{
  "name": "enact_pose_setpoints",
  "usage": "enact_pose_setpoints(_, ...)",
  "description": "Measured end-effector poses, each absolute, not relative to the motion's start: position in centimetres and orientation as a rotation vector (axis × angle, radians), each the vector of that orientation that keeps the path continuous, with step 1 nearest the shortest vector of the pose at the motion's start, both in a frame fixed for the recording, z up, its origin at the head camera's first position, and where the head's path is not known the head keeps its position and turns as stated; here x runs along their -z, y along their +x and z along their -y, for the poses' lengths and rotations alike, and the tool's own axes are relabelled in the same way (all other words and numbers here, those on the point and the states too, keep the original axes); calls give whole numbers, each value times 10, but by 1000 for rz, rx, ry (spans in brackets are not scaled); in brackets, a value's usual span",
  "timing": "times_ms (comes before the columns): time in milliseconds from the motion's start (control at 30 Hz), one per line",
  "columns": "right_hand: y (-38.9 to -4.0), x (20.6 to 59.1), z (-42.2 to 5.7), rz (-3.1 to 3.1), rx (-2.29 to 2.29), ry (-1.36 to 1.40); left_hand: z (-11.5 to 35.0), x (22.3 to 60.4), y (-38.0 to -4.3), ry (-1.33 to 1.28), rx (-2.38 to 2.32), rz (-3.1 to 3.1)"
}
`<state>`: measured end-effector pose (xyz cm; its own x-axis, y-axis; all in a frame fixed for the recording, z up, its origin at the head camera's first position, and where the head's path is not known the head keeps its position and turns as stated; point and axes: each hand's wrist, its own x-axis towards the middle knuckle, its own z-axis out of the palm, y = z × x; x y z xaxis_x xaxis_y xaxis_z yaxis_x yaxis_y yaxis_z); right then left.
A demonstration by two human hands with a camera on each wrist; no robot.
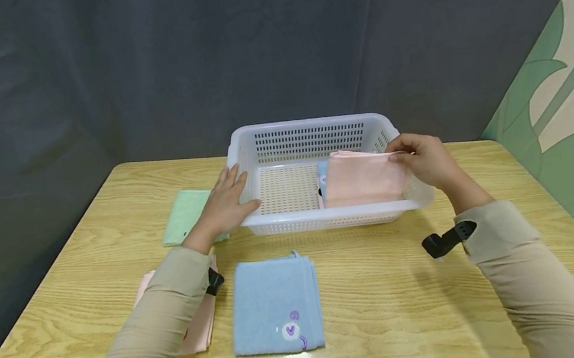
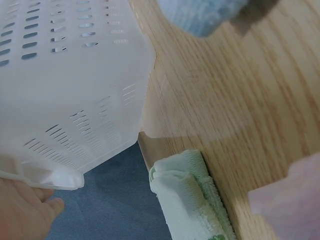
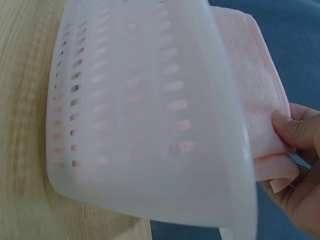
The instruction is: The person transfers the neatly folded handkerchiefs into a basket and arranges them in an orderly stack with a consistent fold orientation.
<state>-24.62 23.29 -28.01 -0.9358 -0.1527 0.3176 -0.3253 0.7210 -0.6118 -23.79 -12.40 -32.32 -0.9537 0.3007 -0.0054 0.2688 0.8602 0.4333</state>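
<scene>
My right hand (image 1: 425, 162) pinches the upper right corner of a folded pink towel (image 1: 364, 178), thumb on its near face. The towel stands upright in the right part of a white plastic basket (image 1: 323, 214), its top edge above the near rim in the right wrist view. Beside it inside the basket, a strip of blue towel (image 1: 322, 170) shows. At the basket's left end, my left hand (image 1: 225, 201) rests on the rim with fingers spread and fairly straight. Behind that hand lies a folded green towel (image 1: 184, 215), partly covered by it.
A folded blue towel (image 1: 276, 306) with a purple and white embroidered face lies in front of the basket. Another pink towel (image 1: 200, 327) is partly hidden under the left forearm. A dark curtain (image 1: 249, 46) hangs behind the wooden table (image 1: 377, 299).
</scene>
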Motion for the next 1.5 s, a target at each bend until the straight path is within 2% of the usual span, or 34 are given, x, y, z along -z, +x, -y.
enact_pose_setpoints(900, -269, 299, -231, 2760, -1059, 236, 123, 323, -236, 468, -659, -2981)
enact_pose_setpoints(1500, -278, 309, -226, 2771, -972, 281, 123, 323, -235, 471, -664, -2975)
